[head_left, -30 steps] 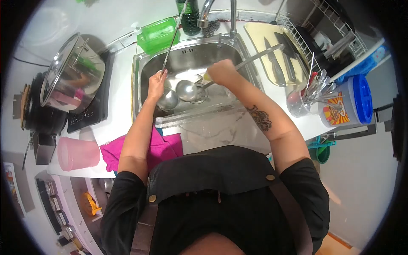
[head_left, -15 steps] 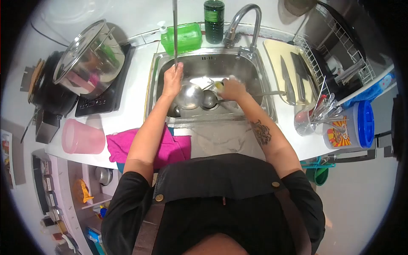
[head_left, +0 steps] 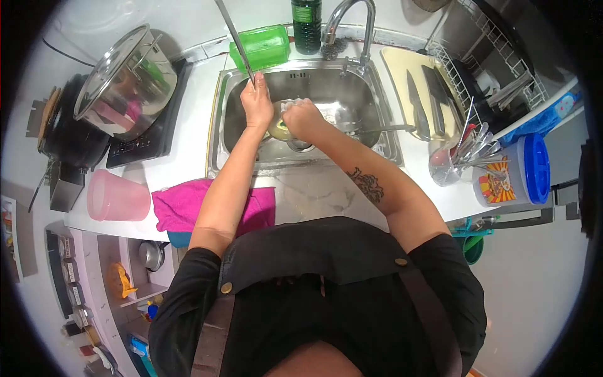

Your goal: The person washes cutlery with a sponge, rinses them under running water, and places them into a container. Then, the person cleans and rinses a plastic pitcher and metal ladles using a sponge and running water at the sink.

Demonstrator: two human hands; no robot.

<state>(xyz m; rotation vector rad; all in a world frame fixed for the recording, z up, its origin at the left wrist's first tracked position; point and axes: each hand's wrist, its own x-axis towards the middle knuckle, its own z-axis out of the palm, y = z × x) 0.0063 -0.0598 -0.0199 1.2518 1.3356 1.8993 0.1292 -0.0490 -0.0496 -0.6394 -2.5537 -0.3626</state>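
My left hand (head_left: 256, 100) is closed around the long metal handle of a ladle (head_left: 233, 39), which slants up over the back of the sink. The ladle's bowl hangs low in the steel sink (head_left: 216, 135), partly hidden by my hands. Against that bowl, my right hand (head_left: 303, 119) is closed on a yellowish sponge (head_left: 282, 124). A second long handle (head_left: 386, 128) rests across the sink's right side, its other end hidden behind my right wrist.
Behind the sink are a green container (head_left: 260, 47), a dark green bottle (head_left: 306, 25) and the faucet (head_left: 367, 38). Knives lie on a cutting board (head_left: 402, 69) at right, near a utensil cup (head_left: 443, 168). Left are a pot (head_left: 135, 88), pink tub (head_left: 118, 196) and magenta cloth (head_left: 182, 206).
My right hand has moved left to the bowl of the held ladle with the sponge. The ladle's handle has tipped to the left, and my left hand keeps its grip.
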